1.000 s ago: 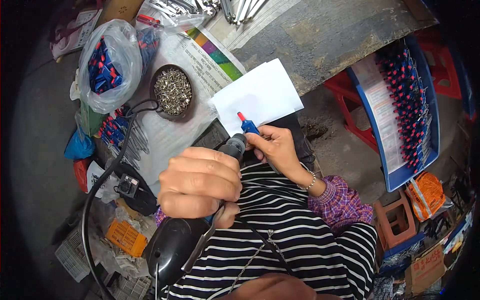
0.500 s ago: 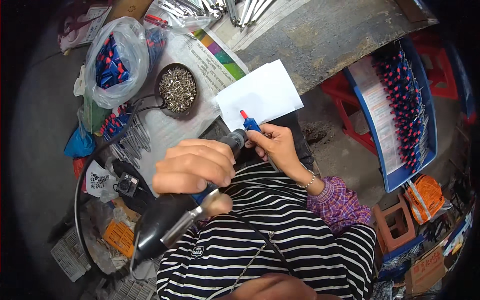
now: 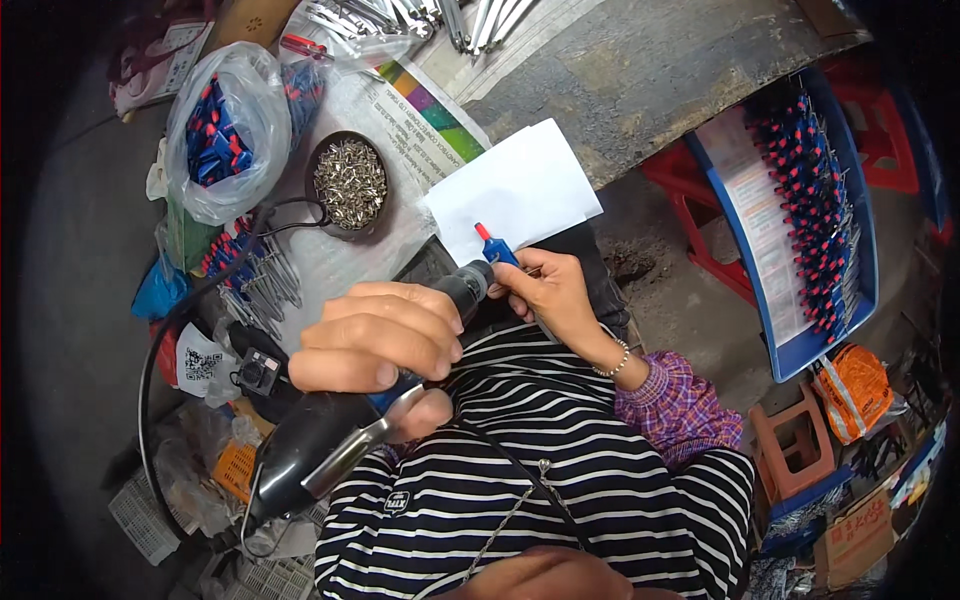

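My left hand (image 3: 375,340) is wrapped round a black electric screwdriver (image 3: 330,440) with a shiny metal lever and a cord at its rear. The driver's nose meets a blue plastic piece with a red tip (image 3: 496,246), which my right hand (image 3: 552,292) pinches between thumb and fingers. Where the driver's bit touches the piece is hidden by its nose and my fingers. A metal part runs below my right fingers, mostly covered. Just beyond the piece lies a folded white paper (image 3: 530,185).
A dark pan of small metal screws or rivets (image 3: 349,183) stands left of the paper. Beside it is a clear bag of blue-red pieces (image 3: 222,135). Metal parts (image 3: 490,22) lie at the back. At right, a blue tray (image 3: 745,265) holds many finished-looking blue-red pieces above red stools (image 3: 705,240).
My left hand has shifted slightly left, and the driver's rear end has swung a little downward with its cord. The right hand and the blue piece have barely moved.
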A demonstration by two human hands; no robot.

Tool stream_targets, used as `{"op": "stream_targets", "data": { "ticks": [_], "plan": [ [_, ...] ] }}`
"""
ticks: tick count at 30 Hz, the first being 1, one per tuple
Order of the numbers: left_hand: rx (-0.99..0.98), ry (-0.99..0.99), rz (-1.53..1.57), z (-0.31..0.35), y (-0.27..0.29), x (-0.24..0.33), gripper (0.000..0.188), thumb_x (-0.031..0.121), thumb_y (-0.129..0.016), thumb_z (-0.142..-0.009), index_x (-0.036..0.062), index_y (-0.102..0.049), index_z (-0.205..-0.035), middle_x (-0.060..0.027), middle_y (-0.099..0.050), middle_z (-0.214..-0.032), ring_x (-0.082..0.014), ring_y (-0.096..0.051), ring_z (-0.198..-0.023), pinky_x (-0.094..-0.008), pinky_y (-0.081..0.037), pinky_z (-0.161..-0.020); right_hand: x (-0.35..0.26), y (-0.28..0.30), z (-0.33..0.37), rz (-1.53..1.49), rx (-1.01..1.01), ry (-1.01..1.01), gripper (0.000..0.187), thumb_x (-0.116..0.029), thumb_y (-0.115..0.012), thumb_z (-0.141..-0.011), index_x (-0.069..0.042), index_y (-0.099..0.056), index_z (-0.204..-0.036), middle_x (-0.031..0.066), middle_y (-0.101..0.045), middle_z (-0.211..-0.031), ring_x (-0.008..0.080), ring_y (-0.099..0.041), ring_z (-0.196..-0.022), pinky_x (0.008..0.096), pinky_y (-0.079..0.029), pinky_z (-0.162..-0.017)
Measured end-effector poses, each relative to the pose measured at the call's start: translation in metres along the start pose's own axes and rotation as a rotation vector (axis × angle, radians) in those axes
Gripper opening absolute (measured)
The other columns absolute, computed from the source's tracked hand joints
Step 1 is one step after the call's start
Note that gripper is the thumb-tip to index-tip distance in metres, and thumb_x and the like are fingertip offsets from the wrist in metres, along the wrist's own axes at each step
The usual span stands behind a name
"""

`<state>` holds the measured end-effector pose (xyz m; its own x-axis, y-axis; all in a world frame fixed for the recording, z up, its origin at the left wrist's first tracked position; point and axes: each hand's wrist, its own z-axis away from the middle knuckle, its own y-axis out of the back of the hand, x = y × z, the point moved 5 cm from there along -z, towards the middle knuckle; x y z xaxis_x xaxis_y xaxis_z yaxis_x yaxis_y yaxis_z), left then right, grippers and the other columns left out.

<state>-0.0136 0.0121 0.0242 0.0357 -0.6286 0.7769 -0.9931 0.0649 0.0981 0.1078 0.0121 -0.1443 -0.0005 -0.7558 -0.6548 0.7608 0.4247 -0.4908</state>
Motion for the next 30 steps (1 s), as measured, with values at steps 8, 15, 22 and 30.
{"op": "stream_targets", "data": {
  "ticks": [8, 15, 22, 30],
  "plan": [
    [-0.047, 0.020, 0.031, -0.006, 0.000, -0.002, 0.039, 0.011, -0.071, -0.077, 0.0075, -0.035, -0.093, -0.0111, -0.060, -0.074, -0.0222, -0.062, -0.056, -0.0344, -0.054, -0.049, 0.002, 0.002, -0.001, 0.011, -0.003, -0.013, 0.019, -0.015, -0.062, -0.087, 0.001, -0.065, -0.076, 0.0024, -0.063, -0.065, 0.0022, -0.048, -0.047, 0.0167, -0.034, -0.040],
    [-0.036, 0.023, 0.041, -0.009, 0.004, -0.002, 0.038, 0.012, -0.071, -0.077, 0.0076, -0.036, -0.091, -0.0110, -0.060, -0.074, -0.0212, -0.061, -0.055, -0.0333, -0.053, -0.048, -0.003, 0.000, 0.000, 0.009, -0.008, -0.008, 0.020, -0.016, -0.063, -0.087, 0.001, -0.065, -0.076, 0.0027, -0.063, -0.065, 0.0024, -0.048, -0.047, 0.0167, -0.035, -0.040],
    [-0.067, 0.033, 0.089, -0.012, 0.006, -0.004, 0.038, 0.011, -0.072, -0.076, 0.0073, -0.036, -0.089, -0.0117, -0.060, -0.072, -0.0212, -0.062, -0.055, -0.0335, -0.053, -0.047, -0.002, -0.001, 0.000, 0.008, -0.020, -0.030, 0.021, -0.017, -0.063, -0.086, 0.001, -0.066, -0.076, 0.0034, -0.063, -0.064, 0.0026, -0.048, -0.046, 0.0170, -0.035, -0.039],
    [-0.165, 0.065, 0.136, -0.028, -0.019, -0.010, 0.032, -0.002, -0.071, -0.070, 0.0026, -0.042, -0.084, -0.0135, -0.060, -0.066, -0.0230, -0.059, -0.051, -0.0342, -0.052, -0.047, 0.002, 0.000, -0.001, -0.026, -0.019, -0.026, 0.021, -0.016, -0.062, -0.088, 0.001, -0.065, -0.076, 0.0022, -0.062, -0.064, 0.0026, -0.048, -0.047, 0.0170, -0.034, -0.039]
  ]
}}
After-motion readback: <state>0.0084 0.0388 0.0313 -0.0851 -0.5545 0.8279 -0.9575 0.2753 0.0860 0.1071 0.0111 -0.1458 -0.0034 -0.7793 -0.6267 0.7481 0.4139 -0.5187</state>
